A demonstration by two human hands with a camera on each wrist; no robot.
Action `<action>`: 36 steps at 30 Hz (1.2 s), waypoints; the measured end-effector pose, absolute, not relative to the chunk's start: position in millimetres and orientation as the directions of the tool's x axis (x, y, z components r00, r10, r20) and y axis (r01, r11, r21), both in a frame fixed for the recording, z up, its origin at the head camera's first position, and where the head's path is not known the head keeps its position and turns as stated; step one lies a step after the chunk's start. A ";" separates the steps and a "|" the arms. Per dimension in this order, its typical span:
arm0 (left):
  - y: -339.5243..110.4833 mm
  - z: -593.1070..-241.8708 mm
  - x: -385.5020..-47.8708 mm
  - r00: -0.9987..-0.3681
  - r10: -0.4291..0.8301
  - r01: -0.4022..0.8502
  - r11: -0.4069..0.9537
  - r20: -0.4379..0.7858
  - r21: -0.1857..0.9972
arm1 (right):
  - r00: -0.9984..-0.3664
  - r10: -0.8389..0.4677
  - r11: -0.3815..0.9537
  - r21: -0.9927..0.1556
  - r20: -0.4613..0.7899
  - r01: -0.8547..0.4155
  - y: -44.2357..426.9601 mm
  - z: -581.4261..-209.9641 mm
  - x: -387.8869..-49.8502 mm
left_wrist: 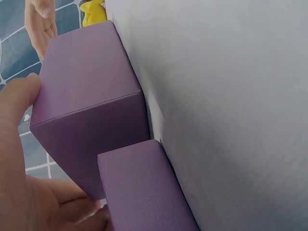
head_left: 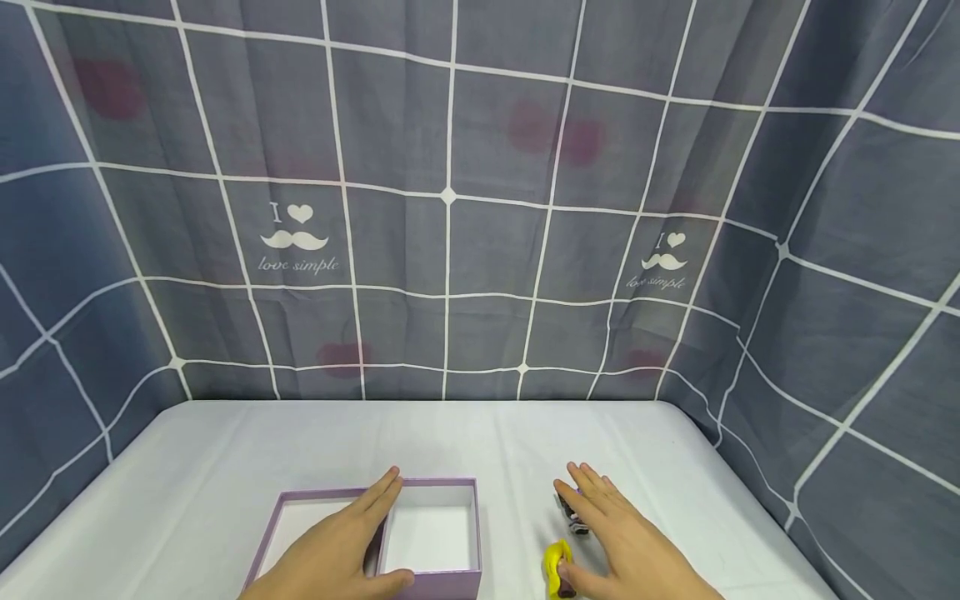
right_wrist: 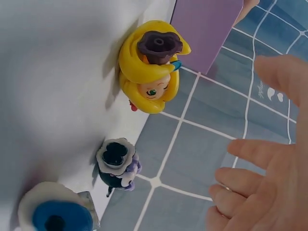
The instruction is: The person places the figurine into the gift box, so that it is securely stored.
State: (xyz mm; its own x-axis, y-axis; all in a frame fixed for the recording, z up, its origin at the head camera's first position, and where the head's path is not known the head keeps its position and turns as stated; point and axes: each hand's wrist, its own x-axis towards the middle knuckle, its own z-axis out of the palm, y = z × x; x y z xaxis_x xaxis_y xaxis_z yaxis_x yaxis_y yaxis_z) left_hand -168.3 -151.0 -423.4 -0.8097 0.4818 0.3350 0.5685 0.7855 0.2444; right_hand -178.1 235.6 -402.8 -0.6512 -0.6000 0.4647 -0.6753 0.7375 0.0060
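Gripping the taller purple box (head_left: 446, 586), lower centre, the left hand (head_left: 337, 542) hides its left side; the right hand (head_left: 626, 533), straight-fingered, empty, partly covers a yellow figurine (head_left: 553, 562) and dark figurine (head_left: 577, 525), lower right; the right wrist view crops a blue-topped object (right_wrist: 77, 214).

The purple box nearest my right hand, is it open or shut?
Open: in the head view the purple box shows its white inside, with no lid over it.

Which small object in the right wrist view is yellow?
The yellow figurine, topmost there; the black-and-white object has purple parts, and the blue-and-white object is cut off.
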 end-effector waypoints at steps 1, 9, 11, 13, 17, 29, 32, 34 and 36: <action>-151.0 -423.7 -168.2 -0.812 0.481 0.568 0.783 0.331 0.253 | -0.646 -0.598 0.735 0.003 0.474 -0.678 235.8 -403.1 -177.9; -151.5 -425.5 -166.7 -0.839 0.453 0.537 0.779 0.300 0.325 | -0.719 -0.533 0.784 -0.061 0.445 -0.618 234.9 -402.7 -173.1; -151.5 -425.4 -166.2 -0.842 0.450 0.533 0.780 0.298 0.328 | -0.742 -0.518 0.799 -0.068 0.426 -0.597 235.0 -402.9 -171.6; -151.5 -424.9 -166.0 -0.840 0.451 0.535 0.779 0.301 0.327 | -0.758 -0.508 0.807 -0.079 0.409 -0.585 235.3 -403.3 -170.1; -151.4 -423.6 -165.3 -0.841 0.454 0.534 0.780 0.292 0.325 | -0.782 -0.510 0.801 -0.134 0.358 -0.583 235.8 -403.6 -167.6; -152.0 -422.7 -166.6 -0.844 0.462 0.532 0.783 0.271 0.322 | -0.826 -0.541 0.763 -0.320 0.158 -0.561 232.1 -406.3 -170.7; -151.9 -422.6 -166.0 -0.841 0.464 0.537 0.784 0.280 0.312 | -0.814 -0.559 0.747 -0.331 0.157 -0.577 232.3 -408.1 -172.1; -151.8 -422.5 -165.5 -0.840 0.464 0.537 0.785 0.282 0.309 | -0.803 -0.574 0.737 -0.325 0.162 -0.593 233.2 -409.1 -172.2; -151.8 -422.2 -165.1 -0.840 0.464 0.537 0.786 0.281 0.307 | -0.784 -0.595 0.722 -0.310 0.178 -0.619 233.9 -410.3 -172.4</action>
